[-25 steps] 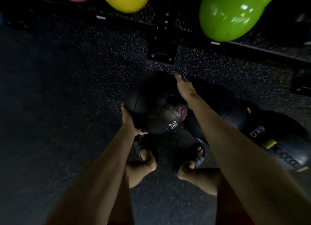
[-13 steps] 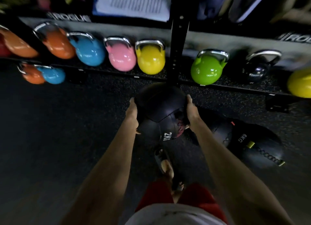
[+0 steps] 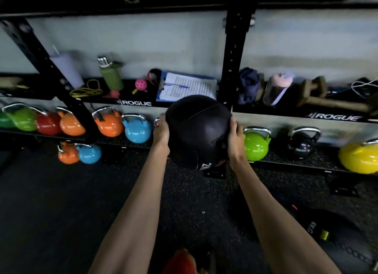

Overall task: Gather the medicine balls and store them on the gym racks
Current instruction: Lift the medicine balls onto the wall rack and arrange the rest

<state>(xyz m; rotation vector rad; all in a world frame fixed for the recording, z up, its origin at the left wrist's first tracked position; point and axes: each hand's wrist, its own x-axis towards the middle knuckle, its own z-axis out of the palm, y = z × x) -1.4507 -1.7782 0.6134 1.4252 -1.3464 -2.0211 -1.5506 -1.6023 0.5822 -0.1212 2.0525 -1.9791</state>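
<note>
I hold a black 2 kg medicine ball (image 3: 196, 128) out in front of me at about the height of the rack's lower shelves. My left hand (image 3: 161, 131) presses its left side and my right hand (image 3: 235, 137) its right side. The ball hangs just in front of the black upright post (image 3: 235, 54) of the gym rack. A second black medicine ball (image 3: 335, 241), marked 6 kg, lies on the floor at the lower right, partly cut off by the frame edge.
Coloured kettlebells line the rack's bottom shelf (image 3: 286, 165): orange (image 3: 108, 126), blue (image 3: 138, 131), green (image 3: 255, 144), black (image 3: 300, 144), yellow (image 3: 360, 157). The middle shelf (image 3: 135, 103) carries a clipboard (image 3: 188, 87), a green bottle (image 3: 111, 75) and a cloth. Dark rubber floor (image 3: 61, 212) spreads left.
Both hands have lifted the 2 kg ball off the floor up to shelf height. My view has tilted up from the floor to the rack, and the 6 kg ball has dropped to the lower right.
</note>
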